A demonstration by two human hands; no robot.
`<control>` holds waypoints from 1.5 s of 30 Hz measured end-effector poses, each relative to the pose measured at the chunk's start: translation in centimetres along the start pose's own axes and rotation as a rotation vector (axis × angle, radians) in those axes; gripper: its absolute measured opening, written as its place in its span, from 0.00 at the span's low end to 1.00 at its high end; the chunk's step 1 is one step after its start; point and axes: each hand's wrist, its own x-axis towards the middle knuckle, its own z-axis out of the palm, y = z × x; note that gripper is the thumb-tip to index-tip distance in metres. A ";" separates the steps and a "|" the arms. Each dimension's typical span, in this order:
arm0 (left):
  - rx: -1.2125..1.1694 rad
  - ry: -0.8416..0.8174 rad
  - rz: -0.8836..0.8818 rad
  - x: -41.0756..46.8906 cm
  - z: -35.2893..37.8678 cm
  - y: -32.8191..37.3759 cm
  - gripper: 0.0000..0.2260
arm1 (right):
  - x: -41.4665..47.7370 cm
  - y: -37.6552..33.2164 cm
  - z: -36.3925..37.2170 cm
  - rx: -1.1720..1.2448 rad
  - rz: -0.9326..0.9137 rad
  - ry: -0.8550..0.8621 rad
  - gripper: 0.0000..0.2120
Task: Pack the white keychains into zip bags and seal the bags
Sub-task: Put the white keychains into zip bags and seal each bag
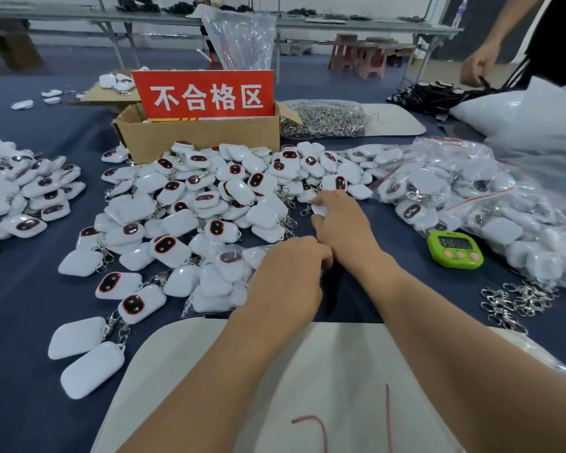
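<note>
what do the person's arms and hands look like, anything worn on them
Nothing worn shows. The left hand and right hand come in on bare arms, with no sleeves, gloves, watch or bracelet up to the frame edge. No rings show, though some fingers are hidden.

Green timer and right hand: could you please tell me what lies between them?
In the head view, only a bare stretch of blue tablecloth lies between the green timer and the right hand.
</note>
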 end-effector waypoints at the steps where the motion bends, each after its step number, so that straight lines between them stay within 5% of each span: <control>1: 0.011 0.007 -0.022 0.0 0.1 0.0 0.16 | -0.2 0.0 -0.1 -0.002 0.003 -0.005 0.13; 7: 0.025 0.044 -0.066 -0.1 -0.1 -0.3 0.06 | -3.4 -0.6 -2.3 0.304 0.092 0.015 0.10; 15: -0.069 0.261 -0.224 -0.3 -0.1 0.4 0.08 | -10.5 -0.6 -4.4 0.641 0.293 0.166 0.17; 19: -0.242 0.293 -0.064 -0.7 -0.2 0.9 0.15 | -11.2 -1.5 -5.5 0.648 0.278 0.174 0.20; 21: -0.329 0.243 0.018 -0.7 -0.5 1.1 0.12 | -11.2 -2.1 -6.0 0.731 0.267 0.129 0.17; 25: -0.502 0.320 -0.082 0.0 -0.8 0.5 0.09 | -10.9 -2.4 -6.1 1.064 0.317 0.096 0.04; 27: -0.590 0.335 -0.135 0.1 -0.8 0.1 0.08 | -10.8 -2.3 -6.1 1.126 0.339 0.067 0.10; 32: -0.666 0.286 -0.150 0.1 -0.9 0.1 0.12 | -10.6 -1.8 -6.5 1.068 0.360 0.037 0.10; 45: -0.711 0.228 -0.157 -0.2 -1.0 -0.1 0.05 | -11.0 -2.4 -5.9 0.969 0.360 0.028 0.06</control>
